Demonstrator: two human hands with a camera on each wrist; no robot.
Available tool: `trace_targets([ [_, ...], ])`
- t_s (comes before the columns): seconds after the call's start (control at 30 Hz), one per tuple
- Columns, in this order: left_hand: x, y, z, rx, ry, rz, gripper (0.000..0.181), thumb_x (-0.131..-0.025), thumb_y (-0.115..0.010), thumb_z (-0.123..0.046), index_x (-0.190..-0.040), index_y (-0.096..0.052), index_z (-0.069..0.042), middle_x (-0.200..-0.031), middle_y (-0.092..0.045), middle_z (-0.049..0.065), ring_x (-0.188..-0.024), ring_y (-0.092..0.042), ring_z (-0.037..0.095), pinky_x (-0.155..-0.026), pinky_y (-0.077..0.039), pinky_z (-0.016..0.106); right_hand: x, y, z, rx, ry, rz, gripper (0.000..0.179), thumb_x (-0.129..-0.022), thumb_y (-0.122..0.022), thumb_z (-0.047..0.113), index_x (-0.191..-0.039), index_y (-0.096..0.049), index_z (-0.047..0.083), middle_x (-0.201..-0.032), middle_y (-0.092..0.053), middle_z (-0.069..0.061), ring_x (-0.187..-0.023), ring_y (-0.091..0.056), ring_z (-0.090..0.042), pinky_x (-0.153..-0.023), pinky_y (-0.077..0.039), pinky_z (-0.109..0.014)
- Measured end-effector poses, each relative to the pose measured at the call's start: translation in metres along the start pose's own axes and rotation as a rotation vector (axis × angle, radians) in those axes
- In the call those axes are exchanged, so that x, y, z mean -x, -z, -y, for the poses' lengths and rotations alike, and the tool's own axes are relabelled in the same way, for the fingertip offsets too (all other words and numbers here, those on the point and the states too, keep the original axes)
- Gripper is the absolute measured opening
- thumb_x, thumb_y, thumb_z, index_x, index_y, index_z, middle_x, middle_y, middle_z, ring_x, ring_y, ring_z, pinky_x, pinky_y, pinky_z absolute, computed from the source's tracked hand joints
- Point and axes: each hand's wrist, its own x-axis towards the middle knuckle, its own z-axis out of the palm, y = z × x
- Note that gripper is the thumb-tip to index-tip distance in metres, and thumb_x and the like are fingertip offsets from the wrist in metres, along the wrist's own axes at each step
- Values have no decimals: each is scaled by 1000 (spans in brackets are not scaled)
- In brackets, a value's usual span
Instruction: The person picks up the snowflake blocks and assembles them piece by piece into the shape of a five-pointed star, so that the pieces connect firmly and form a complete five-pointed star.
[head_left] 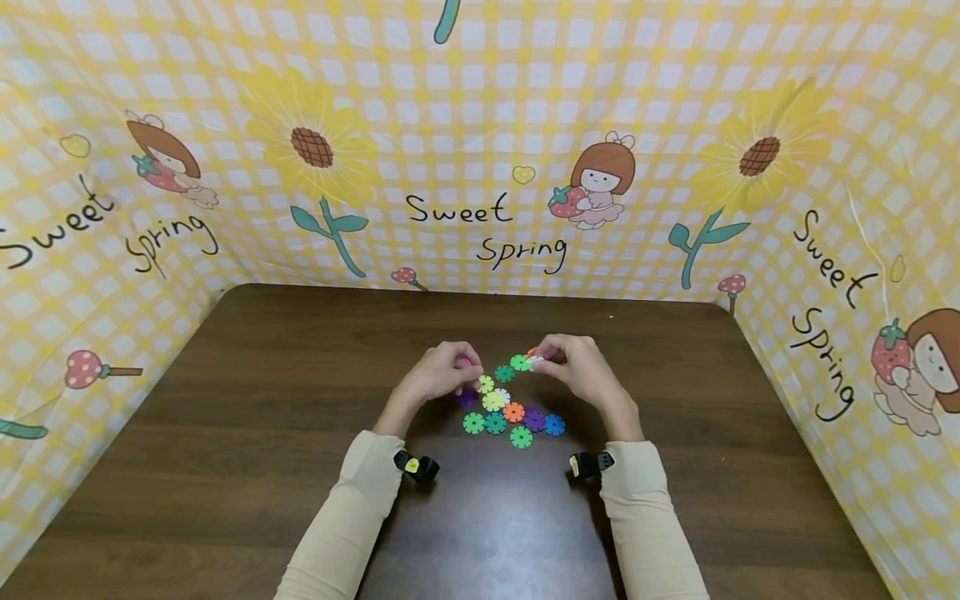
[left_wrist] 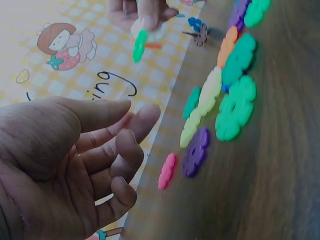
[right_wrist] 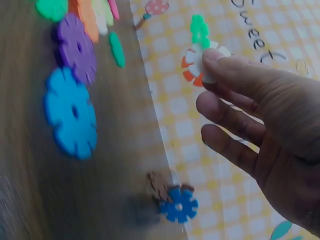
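Observation:
My right hand (head_left: 581,367) pinches a white notched disc (right_wrist: 200,62) between thumb and fingers, raised off the table. A green notched disc (right_wrist: 199,31) and an orange notched disc (right_wrist: 192,77) are joined to it. My left hand (left_wrist: 95,155) hovers with its fingers loosely bent and nothing between them. Nearest to that hand, a pink disc (left_wrist: 167,171) and a purple disc (left_wrist: 196,152) lie on the table; in the head view its fingers partly hide both.
Several loose notched discs lie on the brown table (head_left: 300,500) between the forearms, including a blue disc (head_left: 554,425) and a green disc (head_left: 521,437). A joined blue-and-brown pair (right_wrist: 179,205) stands beyond the right hand. A checked cloth (head_left: 465,108) hangs behind the table.

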Motion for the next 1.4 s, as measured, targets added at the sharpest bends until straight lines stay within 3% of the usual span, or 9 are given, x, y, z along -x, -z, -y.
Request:
trace_targets([
  [0.23,3,5,3,-157,42,-89,11,-96,-69,-18,-102,-65,-10,-89,-70,5,-72,-63,18,-64,-50,32,10,17,-17,30,-121,11,6,-92,-74,16,-94,-73,11,-87,-70,1,-81,-63,-18,-73,-54,-34],
  [0.4,1,5,9,-279,60,-133,19,-94,-72,-21,-110,-65,-13,-91,-69,1,-78,-61,18,-69,-47,35,16,24,-28,43,-165,23,7,-92,-74,16,-94,-74,10,-86,-70,1,-81,-63,-18,-75,-54,-34],
  [0.57,-4,1,14,-437,77,-171,29,-94,-72,-24,-122,-67,-18,-100,-67,3,-89,-62,21,-74,-50,42,19,28,-38,78,-194,20,5,-93,-73,16,-93,-75,11,-86,-70,1,-81,-62,-17,-75,-53,-35],
  [0.73,-5,-5,16,-570,136,-177,46,-96,-70,-28,-140,-59,-22,-118,-60,12,-102,-60,30,-79,-52,48,23,31,-44,123,-244,21,4,-93,-73,17,-93,-75,13,-89,-71,1,-84,-63,-19,-76,-51,-39],
  [0.87,-6,-9,17,-612,165,-166,50,-97,-68,-31,-144,-56,-25,-126,-55,17,-98,-60,37,-78,-53,50,26,35,-46,139,-267,34,4,-94,-72,15,-95,-75,12,-91,-72,0,-86,-64,-21,-77,-51,-43],
  [1.03,-5,-11,16,-631,152,-166,43,-97,-68,-31,-138,-61,-25,-125,-56,17,-95,-62,38,-77,-53,52,30,41,-46,135,-259,45,5,-93,-72,12,-96,-76,10,-92,-72,-2,-87,-64,-22,-77,-53,-42],
  [1.4,-4,-9,15,-581,113,-178,30,-94,-72,-28,-121,-63,-18,-115,-58,12,-91,-60,32,-76,-51,49,26,41,-34,64,-203,42,8,-92,-73,9,-99,-75,4,-90,-72,-4,-81,-64,-21,-69,-52,-33],
])
